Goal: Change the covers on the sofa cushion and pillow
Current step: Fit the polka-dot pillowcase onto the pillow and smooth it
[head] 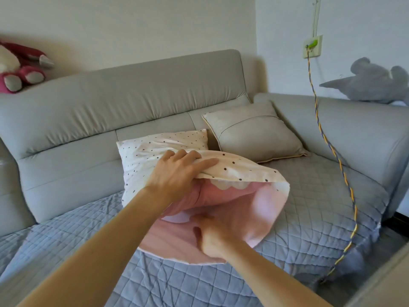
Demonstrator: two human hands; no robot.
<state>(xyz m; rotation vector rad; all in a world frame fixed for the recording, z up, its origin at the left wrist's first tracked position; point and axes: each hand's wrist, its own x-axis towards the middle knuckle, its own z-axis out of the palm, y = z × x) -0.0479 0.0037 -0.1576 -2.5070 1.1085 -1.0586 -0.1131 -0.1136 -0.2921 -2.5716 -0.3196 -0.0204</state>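
No text, label, brand, number or sign can be read anywhere in this view. The dotted cover point(155, 151) carries only a pattern of small dark dots, and the wall socket plate point(317, 52) is too small and blurred to show any marking.

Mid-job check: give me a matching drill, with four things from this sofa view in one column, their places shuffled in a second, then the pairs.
1. dotted cover
2. grey cushion
3. pink plush toy
4. braided cable

A. hangs from the wall socket
B. leans against the sofa backrest, at the corner
C. gripped at its open edge by the left hand
D. sits on top of the sofa backrest

Pairs: 1-C, 2-B, 3-D, 4-A
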